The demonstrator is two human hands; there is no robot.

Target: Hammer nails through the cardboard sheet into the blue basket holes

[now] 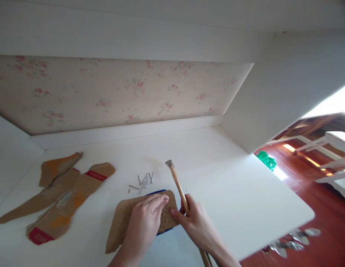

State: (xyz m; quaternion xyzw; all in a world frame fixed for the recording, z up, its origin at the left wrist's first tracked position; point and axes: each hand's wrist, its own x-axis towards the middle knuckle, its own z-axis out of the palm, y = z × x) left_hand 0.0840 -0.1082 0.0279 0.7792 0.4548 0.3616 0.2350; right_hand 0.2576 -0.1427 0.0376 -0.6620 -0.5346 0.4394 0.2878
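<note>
My left hand [146, 215] is closed in a pinch above a brown cardboard piece [113, 231] dotted with many small holes. A small grey nail head [166, 198] shows at its fingertips; the rest of that nail is hidden. Wrapped round the wooden handle of a hammer [175, 178] is my right hand [193, 218], its thumb near the cardboard's right edge. The hammer's metal head is raised and points away from me. Beneath the cardboard, a blue edge [164, 231] of something shows. Several loose nails [146, 180] lie just beyond it.
Torn cardboard scraps [74, 189] with red bands lie on the white tabletop [230, 185] at left. White panels and a flowered wall [133, 92] enclose the back. At right, past the rounded table corner, are a green bag-like thing [267, 160] and a red floor [325, 207].
</note>
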